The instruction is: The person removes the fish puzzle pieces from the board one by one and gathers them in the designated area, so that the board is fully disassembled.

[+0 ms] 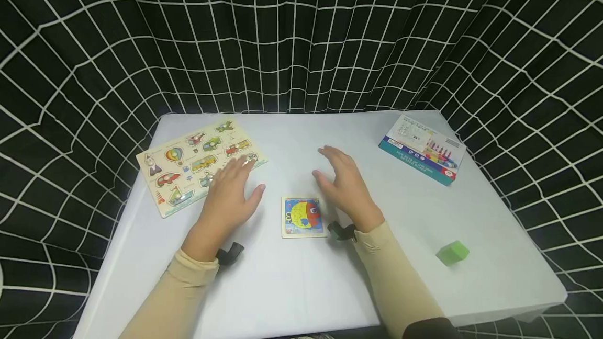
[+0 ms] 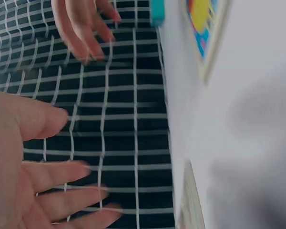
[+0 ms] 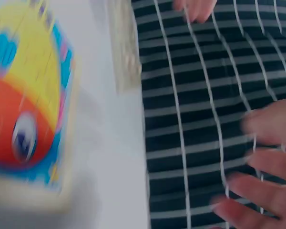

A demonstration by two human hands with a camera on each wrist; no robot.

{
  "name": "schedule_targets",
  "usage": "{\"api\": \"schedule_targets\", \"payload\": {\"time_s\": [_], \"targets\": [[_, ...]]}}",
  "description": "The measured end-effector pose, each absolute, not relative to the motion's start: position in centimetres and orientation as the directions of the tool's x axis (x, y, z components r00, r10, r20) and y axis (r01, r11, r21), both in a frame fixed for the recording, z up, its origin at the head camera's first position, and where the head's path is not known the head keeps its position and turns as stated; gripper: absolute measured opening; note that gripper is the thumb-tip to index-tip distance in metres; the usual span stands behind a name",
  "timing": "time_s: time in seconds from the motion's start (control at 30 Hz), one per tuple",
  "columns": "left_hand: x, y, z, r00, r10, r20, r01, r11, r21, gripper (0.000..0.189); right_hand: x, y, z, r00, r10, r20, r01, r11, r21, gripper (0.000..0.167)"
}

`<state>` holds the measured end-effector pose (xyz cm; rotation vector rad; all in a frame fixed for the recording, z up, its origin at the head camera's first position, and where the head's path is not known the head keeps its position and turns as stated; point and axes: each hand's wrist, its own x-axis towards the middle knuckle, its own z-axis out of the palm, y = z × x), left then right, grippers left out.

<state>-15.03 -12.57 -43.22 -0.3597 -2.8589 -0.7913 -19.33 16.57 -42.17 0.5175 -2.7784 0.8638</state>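
Observation:
A small square jigsaw puzzle (image 1: 303, 217) with a yellow and red fish lies on the white table between my hands; its fish fills the left side of the right wrist view (image 3: 24, 100). My left hand (image 1: 231, 192), fingers spread and holding nothing, hovers left of the puzzle and overlaps the corner of a large wooden peg puzzle (image 1: 188, 208) in the head view. To the right and a little beyond the fish puzzle, my right hand (image 1: 346, 184) is held with its fingers extended and nothing in them. Both palms face inward.
At the back right lies a teal and white game box (image 1: 419, 148). A green block (image 1: 453, 252) sits near the front right. Several vehicle pieces fill the peg puzzle at the left. A black curtain with a white grid (image 1: 301, 35) surrounds the table (image 1: 292, 286).

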Motion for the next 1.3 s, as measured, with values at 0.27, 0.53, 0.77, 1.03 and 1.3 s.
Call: {"api": "schedule_targets", "payload": {"time_s": [0.27,0.53,0.77,1.03,1.3], "targets": [[-13.4,-9.6,-44.5,-0.849,0.529,0.002,0.432,0.691,0.58,0.032,-19.6,12.1,-42.1,-0.834,-0.542,-0.103,-0.435,0.76,-0.484,0.043],[-13.1,-8.7,-46.2,-0.789,0.614,0.0,0.516,0.663,0.542,0.021,-19.5,10.6,-43.6,-0.782,-0.59,-0.202,-0.463,0.766,-0.446,0.038],[-13.1,-8.8,-45.9,-0.8,0.599,0.012,0.528,0.695,0.489,0.021,-19.5,10.1,-43.6,-0.798,-0.568,-0.202,-0.467,0.794,-0.389,0.036],[-13.2,-8.6,-45.9,-0.788,0.614,0.037,0.553,0.681,0.481,0.028,-19.5,9.6,-43.3,-0.81,-0.553,-0.194,-0.476,0.814,-0.335,0.035],[-13.3,-8.4,-45.7,-0.793,0.606,0.052,0.56,0.693,0.454,0.029,-20.0,9.3,-43.1,-0.793,-0.576,-0.198,-0.491,0.797,-0.352,0.029]]}}
